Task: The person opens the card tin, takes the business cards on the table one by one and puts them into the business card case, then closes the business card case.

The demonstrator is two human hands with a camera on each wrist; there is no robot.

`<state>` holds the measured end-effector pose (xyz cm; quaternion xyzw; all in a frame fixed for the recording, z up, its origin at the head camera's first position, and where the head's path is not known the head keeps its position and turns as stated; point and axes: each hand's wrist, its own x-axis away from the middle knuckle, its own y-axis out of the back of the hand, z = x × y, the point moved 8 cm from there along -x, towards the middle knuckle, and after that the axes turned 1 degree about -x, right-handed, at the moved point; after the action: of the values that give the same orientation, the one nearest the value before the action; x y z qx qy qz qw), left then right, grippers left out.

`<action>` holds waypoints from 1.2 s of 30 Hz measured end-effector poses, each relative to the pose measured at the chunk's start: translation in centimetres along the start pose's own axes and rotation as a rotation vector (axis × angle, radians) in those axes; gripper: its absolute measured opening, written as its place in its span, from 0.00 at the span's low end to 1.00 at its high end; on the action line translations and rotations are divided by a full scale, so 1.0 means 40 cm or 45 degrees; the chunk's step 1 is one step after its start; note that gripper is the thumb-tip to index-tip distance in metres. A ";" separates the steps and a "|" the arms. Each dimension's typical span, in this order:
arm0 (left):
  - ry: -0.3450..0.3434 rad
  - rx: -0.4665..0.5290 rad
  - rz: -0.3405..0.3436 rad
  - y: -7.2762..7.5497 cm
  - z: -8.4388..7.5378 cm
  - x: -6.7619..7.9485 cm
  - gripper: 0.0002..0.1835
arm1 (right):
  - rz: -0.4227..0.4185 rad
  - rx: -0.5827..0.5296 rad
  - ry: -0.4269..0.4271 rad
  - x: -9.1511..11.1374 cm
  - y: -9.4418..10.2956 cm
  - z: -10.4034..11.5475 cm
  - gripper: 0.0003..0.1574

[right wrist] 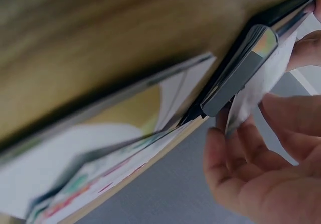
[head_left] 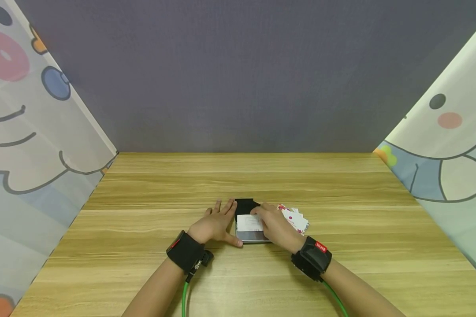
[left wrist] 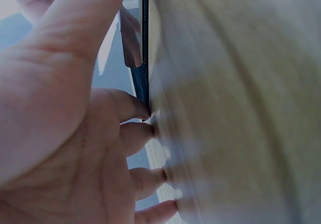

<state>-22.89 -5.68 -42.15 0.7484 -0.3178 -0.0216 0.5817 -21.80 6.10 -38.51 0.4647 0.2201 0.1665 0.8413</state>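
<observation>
A flat card case (head_left: 254, 237) with a shiny silver front and a black flap (head_left: 243, 206) lies at the middle of the table. My left hand (head_left: 214, 226) rests along its left side, fingers spread and straight, thumb at the near left corner. A white printed card (head_left: 247, 223) lies across the case, between the flap and the silver part. My right hand (head_left: 275, 224) pinches this card at its right end. From the right wrist view, the curled fingers (right wrist: 218, 158) hold the card (right wrist: 268, 86) tilted against the metal clip-like edge (right wrist: 235, 86).
Several white cards with red patterns (head_left: 295, 219) lie fanned on the wooden table (head_left: 341, 189), just right of my right hand. A grey panel (head_left: 246, 79) stands along the table's far edge. Green cables (head_left: 185, 295) run from the wrist bands.
</observation>
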 end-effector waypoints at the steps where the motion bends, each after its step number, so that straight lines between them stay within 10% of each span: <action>1: -0.001 0.002 -0.001 0.000 0.000 0.000 0.62 | 0.025 0.002 0.003 0.002 -0.004 0.000 0.18; 19: -0.006 0.023 -0.009 0.000 0.000 0.001 0.63 | 0.123 0.064 0.028 0.021 -0.017 0.006 0.18; 36: -0.008 0.031 -0.005 -0.006 0.003 -0.004 0.63 | -0.056 0.091 -0.127 0.048 0.040 -0.047 0.17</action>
<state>-22.94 -5.68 -42.44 0.7560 -0.3183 -0.0212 0.5716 -21.27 9.19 -38.42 0.4973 0.1941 0.1166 0.8375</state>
